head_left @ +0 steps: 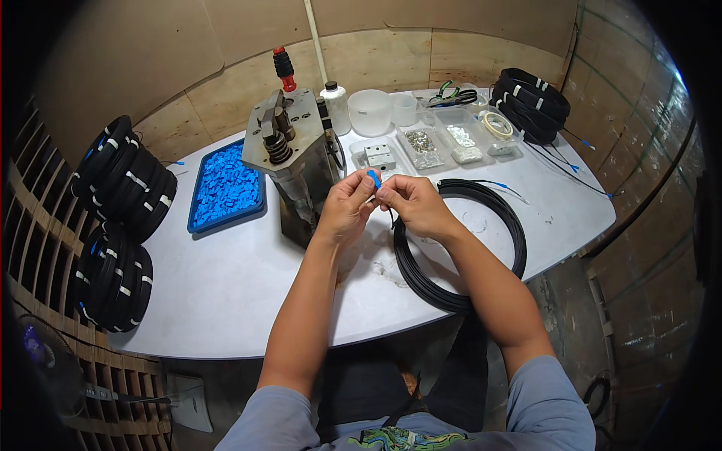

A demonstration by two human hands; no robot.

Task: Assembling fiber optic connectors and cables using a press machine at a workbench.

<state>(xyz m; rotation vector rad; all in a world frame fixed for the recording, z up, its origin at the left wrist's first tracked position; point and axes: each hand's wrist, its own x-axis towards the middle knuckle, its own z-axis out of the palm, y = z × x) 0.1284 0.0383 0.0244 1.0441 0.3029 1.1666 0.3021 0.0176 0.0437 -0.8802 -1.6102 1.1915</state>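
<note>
My left hand [346, 207] and my right hand [418, 204] meet above the middle of the table, fingertips pinched together. Between them is a small blue connector [374, 178]; the left thumb and fingers grip it from the left. My right fingers close at its lower end, where a short stretch of black cable shows beneath them. A coil of black cable [517, 252] lies flat on the table beside my right forearm, with another blue-tipped end [502, 185] sticking out at its far side. How the connector sits on the cable is hidden by the fingers.
A metal press [297, 165] stands left of my hands, beside a blue tray [261, 204] of blue connector parts. Behind are a white bottle [336, 113], a white tub [370, 113] and a clear box [420, 159] of small metal parts. Cable coils [124, 180] are stacked at left, others [530, 105] at back right.
</note>
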